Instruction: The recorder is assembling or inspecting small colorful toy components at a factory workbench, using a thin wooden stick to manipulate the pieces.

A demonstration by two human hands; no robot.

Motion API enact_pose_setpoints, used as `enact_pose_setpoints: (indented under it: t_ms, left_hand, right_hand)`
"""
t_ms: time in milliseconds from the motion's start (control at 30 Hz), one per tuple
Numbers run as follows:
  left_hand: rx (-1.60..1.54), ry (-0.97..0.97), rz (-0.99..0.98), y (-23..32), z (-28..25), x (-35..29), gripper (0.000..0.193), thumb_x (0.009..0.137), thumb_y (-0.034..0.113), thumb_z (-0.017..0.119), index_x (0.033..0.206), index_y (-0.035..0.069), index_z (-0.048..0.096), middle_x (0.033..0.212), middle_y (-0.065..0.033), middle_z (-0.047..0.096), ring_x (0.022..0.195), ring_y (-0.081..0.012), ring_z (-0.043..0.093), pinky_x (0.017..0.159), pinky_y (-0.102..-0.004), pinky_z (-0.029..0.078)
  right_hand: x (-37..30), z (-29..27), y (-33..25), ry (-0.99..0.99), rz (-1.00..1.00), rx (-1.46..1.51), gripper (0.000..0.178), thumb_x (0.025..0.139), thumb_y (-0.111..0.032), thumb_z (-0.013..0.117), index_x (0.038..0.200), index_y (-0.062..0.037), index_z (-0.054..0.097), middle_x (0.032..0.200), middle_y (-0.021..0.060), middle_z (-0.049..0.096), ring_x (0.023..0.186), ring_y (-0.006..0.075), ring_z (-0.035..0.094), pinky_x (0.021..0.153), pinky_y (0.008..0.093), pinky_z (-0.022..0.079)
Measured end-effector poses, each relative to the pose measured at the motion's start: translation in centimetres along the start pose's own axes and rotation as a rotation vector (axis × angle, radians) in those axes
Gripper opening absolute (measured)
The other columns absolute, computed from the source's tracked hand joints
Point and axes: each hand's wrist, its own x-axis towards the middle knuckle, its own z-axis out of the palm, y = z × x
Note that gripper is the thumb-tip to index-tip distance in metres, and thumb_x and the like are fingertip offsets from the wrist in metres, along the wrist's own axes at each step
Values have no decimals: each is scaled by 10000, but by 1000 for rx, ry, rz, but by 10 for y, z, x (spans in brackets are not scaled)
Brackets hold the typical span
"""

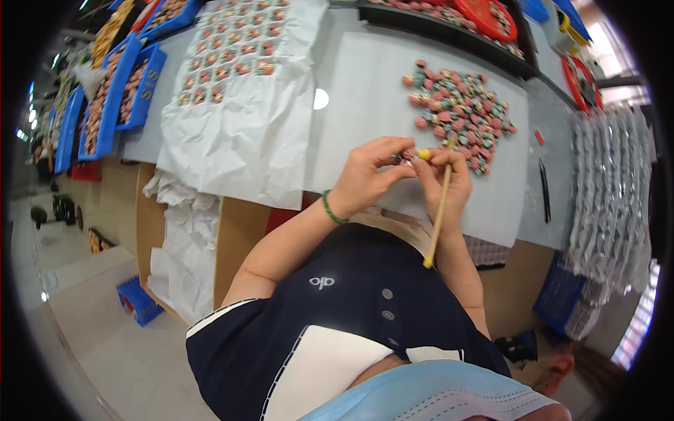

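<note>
My left hand (371, 174), with a green beaded bracelet at the wrist, pinches a small pink figurine (408, 156) between thumb and fingertips. The fingers hide most of it. Right beside it, my right hand (449, 184) is closed on a thin yellow stick (440, 217), whose lower end points down toward my body. A short yellow tip (423, 154) shows between the two hands, by the figurine; I cannot tell whether it belongs to the stick. Just beyond my right hand lies a heap of small pink and grey-green figurines (460, 105) on a white sheet (351, 91).
Rows of similar figurines stand on white paper (239, 133) at the left. Blue bins (144, 88) of pieces are at far left, and a black tray (449, 27) at the back. Clear plastic trays (607, 203) are stacked right, near a black pen-like tool (545, 189).
</note>
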Motion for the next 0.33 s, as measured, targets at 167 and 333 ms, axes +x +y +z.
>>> enact_pose_setpoints:
  t_ms: [167, 333]
  left_hand:
    - [46, 198, 62, 17, -53, -8, 298, 737, 5, 621, 1026, -32, 558, 932, -102, 580, 832, -123, 564, 718, -249, 492]
    - [745, 686, 144, 26, -174, 2, 258, 768, 62, 584, 1017, -5, 575, 920, -89, 610, 820, -210, 590, 766, -289, 473]
  right_hand:
    - [-10, 32, -12, -90, -72, -78, 83, 853, -37, 505, 904, -2, 450, 959, 138, 551, 806, 154, 566, 729, 254, 475]
    - [-8, 33, -15, -46, -90, -146, 102, 853, -73, 522, 911, -22, 455, 954, 141, 555, 797, 158, 566, 730, 263, 475]
